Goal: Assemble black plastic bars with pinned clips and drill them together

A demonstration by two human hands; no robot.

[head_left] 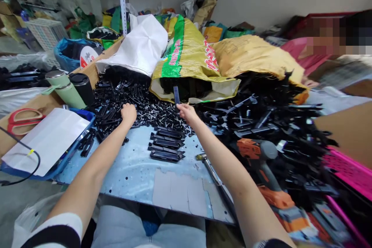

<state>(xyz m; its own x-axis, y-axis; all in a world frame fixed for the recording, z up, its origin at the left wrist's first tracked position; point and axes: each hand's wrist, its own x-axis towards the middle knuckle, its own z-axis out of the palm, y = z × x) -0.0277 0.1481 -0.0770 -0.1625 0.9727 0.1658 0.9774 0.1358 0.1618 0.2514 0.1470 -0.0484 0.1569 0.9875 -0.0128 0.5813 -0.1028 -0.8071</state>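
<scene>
My left hand is closed, knuckles up, resting in a heap of small black plastic parts and loose screws; what its fingers hold is hidden. My right hand pinches a narrow flat black strip and holds it upright above the screws. Several assembled black clips lie in a neat stack on the light blue worktop, just in front of both hands.
An orange cordless drill and a metal-tipped tool lie right of my forearm, beside a big pile of black parts. Open sacks stand behind. Two flasks, red scissors and a white sheet are left. A pink crate sits at right.
</scene>
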